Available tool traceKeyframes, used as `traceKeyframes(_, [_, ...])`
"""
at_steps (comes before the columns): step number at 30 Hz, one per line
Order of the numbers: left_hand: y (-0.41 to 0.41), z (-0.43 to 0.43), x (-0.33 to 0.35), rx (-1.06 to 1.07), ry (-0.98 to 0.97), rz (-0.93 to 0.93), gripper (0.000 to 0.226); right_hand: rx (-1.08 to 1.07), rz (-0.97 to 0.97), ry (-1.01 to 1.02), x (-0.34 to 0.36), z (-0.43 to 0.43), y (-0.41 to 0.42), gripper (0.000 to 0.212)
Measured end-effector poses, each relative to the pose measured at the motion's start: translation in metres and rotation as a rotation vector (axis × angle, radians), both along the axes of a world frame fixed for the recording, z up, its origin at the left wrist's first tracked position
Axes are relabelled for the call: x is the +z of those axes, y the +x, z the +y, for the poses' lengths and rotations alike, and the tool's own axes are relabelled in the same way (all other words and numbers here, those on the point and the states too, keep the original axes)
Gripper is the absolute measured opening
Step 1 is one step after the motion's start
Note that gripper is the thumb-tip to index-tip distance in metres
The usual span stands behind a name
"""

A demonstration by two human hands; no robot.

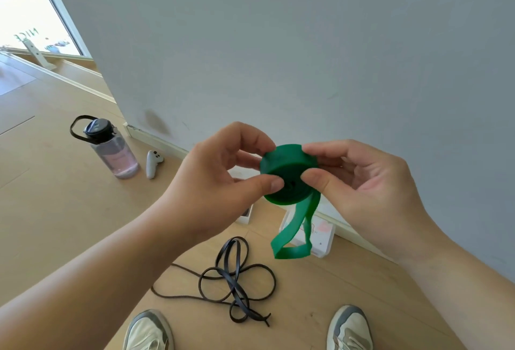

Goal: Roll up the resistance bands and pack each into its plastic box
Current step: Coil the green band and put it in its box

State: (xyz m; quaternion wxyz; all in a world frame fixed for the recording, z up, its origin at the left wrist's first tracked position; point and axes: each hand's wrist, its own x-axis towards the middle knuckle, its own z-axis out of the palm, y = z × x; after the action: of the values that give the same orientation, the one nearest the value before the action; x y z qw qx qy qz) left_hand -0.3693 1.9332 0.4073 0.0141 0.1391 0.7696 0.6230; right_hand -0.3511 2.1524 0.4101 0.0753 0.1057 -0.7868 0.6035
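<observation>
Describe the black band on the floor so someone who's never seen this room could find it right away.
Start at the grey wall and come down to the wooden floor in front of it. Just ahead of the person's two shoes lies the black band, a thin dark strap in loose tangled loops. Unlike the green band held above, it is unrolled and untouched.

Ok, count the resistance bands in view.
2. A green band, mostly rolled, is held in both hands; a black band lies tangled on the floor between the shoes. More may be hidden behind the arms.
</observation>
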Motion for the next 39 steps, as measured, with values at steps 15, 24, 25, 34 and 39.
traceKeyframes(15, [0.006,0.011,-0.019,0.011,-0.234,0.202,0.047,-0.021,0.175,0.327,-0.002,-0.006,0.001,0.029])
traceKeyframes(24, [0.008,0.014,-0.008,0.083,0.405,-0.135,0.03,-0.015,0.001,-0.037,0.0,-0.004,0.0,0.043])
traceKeyframes(25, [0.009,0.016,-0.009,0.081,0.498,-0.207,0.028,-0.009,0.019,-0.012,-0.001,-0.006,0.001,0.042])
traceKeyframes(34, [0.007,0.019,-0.023,0.094,-0.137,0.138,0.033,-0.018,0.203,0.333,-0.001,-0.002,-0.005,0.044])
traceKeyframes(39, [0.006,0.012,-0.021,0.01,-0.287,0.228,0.051,-0.018,0.21,0.389,0.001,-0.003,0.0,0.034])
